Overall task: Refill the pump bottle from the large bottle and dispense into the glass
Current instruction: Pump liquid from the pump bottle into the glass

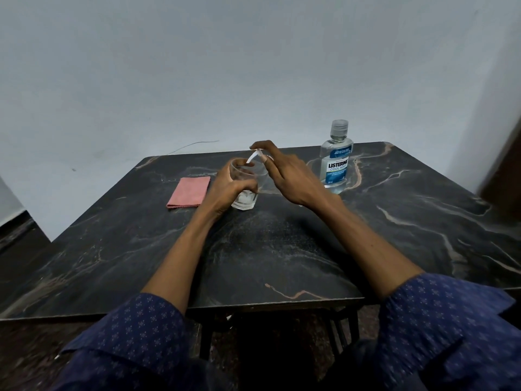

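A clear glass [244, 187] stands on a dark marbled desk [282, 249], just past its centre. The left hand [225, 190] grips the glass, fingers curled round its side. At the glass's 2 o'clock, touching or nearly so, is the pump bottle [260, 167], mostly hidden; its white spout [252, 157] reaches over the glass rim. The right hand [284, 173] rests on top of the pump, forefinger arched over the head, the other fingers spread and relaxed.

The step in hand appears to be dispensing. It would go best with a straight downward press, the spout kept over the rim, and the left hand steadying the glass against tipping.

The large bottle [336, 158], capped and upright, stands at 3 o'clock from the glass, near the right wrist; a wide elbow swing could catch it. A folded pink cloth [189, 191] lies at 9 o'clock, apart from the glass. The near half of the desk is bare, with the front edge well clear of the hands.
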